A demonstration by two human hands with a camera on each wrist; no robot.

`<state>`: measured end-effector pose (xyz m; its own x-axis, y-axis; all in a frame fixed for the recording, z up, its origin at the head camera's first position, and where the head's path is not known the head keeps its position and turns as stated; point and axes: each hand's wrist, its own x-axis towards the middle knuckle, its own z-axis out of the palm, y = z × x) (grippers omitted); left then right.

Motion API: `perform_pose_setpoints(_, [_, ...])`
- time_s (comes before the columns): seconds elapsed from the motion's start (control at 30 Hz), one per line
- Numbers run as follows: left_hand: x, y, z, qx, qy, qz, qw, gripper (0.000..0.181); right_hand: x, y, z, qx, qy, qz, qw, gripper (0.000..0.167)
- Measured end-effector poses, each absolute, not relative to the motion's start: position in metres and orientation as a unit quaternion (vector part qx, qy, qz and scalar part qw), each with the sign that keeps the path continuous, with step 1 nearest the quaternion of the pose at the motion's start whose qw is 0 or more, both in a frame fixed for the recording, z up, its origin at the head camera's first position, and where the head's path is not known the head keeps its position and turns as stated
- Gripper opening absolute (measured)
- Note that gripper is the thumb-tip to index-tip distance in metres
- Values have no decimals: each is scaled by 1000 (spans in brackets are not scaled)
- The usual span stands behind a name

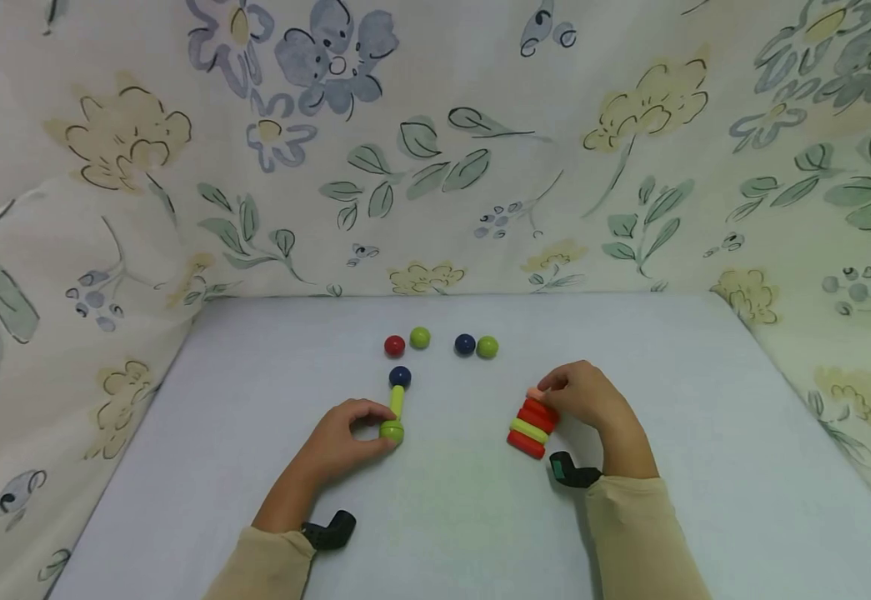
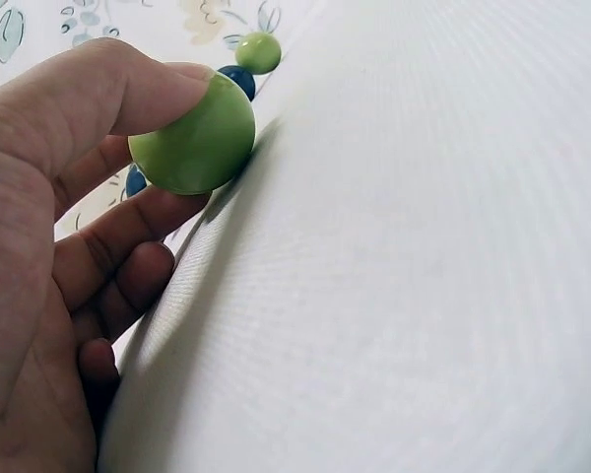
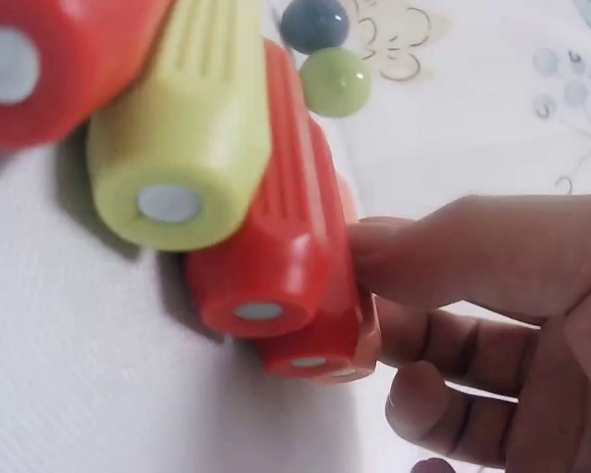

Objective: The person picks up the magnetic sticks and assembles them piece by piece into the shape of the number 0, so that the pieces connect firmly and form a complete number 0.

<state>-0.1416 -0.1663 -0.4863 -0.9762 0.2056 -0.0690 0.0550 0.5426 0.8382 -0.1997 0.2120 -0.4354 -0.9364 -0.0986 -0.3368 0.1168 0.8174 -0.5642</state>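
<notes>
My left hand (image 1: 341, 442) pinches a green ball (image 2: 197, 143) between thumb and fingers. That ball sits at the near end of a yellow-green magnetic rod (image 1: 396, 402), and a dark blue ball (image 1: 400, 377) tops the far end. On the right, several magnetic rods lie side by side in a slanted row: red rods (image 1: 526, 444), a yellow-green one (image 3: 182, 148) and an orange one (image 1: 533, 392) farthest away. My right hand (image 1: 593, 400) pinches the orange rod, its thumb in front and fingers behind. Grey metal discs show in the rod ends. The orange rod is mostly hidden in the right wrist view.
Behind the hands, a red ball (image 1: 394, 346) and a green ball (image 1: 420, 337) lie near each other. Right of them are a dark blue ball (image 1: 465, 344) and another green ball (image 1: 488, 347). A flowered cloth (image 1: 435, 208) rises behind the white table (image 1: 435, 533).
</notes>
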Motion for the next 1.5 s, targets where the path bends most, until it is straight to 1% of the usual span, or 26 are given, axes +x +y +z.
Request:
perform_pose_setpoints(0.17, [-140,-168,-487,83,873,476,69,30,-203,203,-435,22,935,-310,173,36])
perform_pose_setpoints(0.37, [-141,-167,-489,100,873,473,64,31,-202,199,-436,31,932,-314,179,37])
perform_pose_setpoints(0.53, [-142,-167,-489,102,871,475,66,32,-202,196,-438,19,938,-305,163,38])
perform_pose_setpoints(0.63, [-142,-166,-489,100,870,477,70,32,-199,185,-435,-14,942,-308,136,36])
perform_pose_setpoints(0.7, [-143,-165,-490,100,870,477,71,32,-194,171,-432,-51,940,-317,114,35])
perform_pose_setpoints(0.77, [-144,-165,-490,100,870,477,71,31,-189,153,-429,-96,933,-330,105,33])
perform_pose_setpoints(0.83, [-145,-165,-490,101,871,476,69,30,-184,133,-430,-140,923,-341,111,30])
perform_pose_setpoints(0.9, [-145,-164,-491,102,871,476,66,30,-179,117,-434,-177,910,-350,131,26])
perform_pose_setpoints(1.03, [-145,-164,-491,103,873,473,63,29,-171,95,-446,-225,892,-354,170,23])
perform_pose_setpoints(1.23, [-144,-165,-490,111,874,469,58,30,-165,81,-453,-254,882,-356,175,20])
perform_pose_setpoints(1.5, [-143,-167,-490,114,871,473,58,30,-162,73,-455,-264,883,-356,155,20])
